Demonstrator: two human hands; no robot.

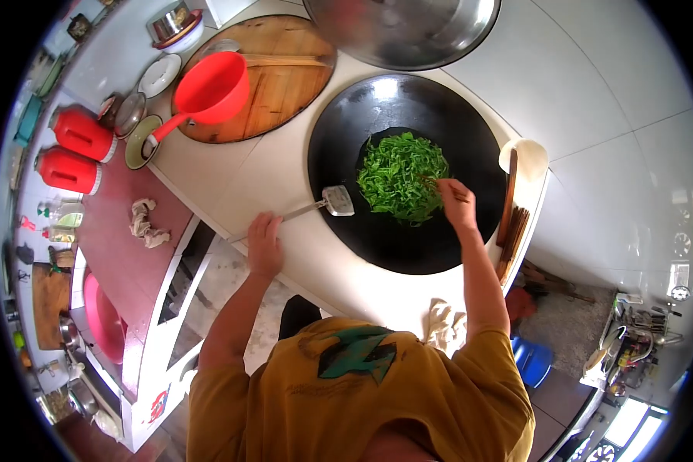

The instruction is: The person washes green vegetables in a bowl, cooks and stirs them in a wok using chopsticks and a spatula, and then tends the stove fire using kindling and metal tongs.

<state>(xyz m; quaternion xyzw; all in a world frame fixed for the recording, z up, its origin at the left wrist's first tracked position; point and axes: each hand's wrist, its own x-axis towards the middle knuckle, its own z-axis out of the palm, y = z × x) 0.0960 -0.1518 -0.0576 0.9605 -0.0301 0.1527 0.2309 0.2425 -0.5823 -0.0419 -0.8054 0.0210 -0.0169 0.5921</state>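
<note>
A heap of chopped leafy greens point(402, 175) lies in the middle of a large black wok point(362, 104) set into the counter. Reaching in from the right, my right hand point(456, 203) is closed at the right edge of the greens. Something thin and brownish seems to stick out of its fingers, too small to name. My left hand point(264, 245) is at the counter's front edge, with its fingers closed over the handle of a metal spatula point(337, 201). The spatula's blade rests over the wok's left side, apart from the greens.
A big metal lid point(404, 31) stands behind the wok. Back left, a red ladle point(212, 88) sits on a round wooden lid point(285, 92). Right of the wok are several wooden sticks point(513, 239). A cloth point(148, 223) lies on the reddish side table point(123, 200).
</note>
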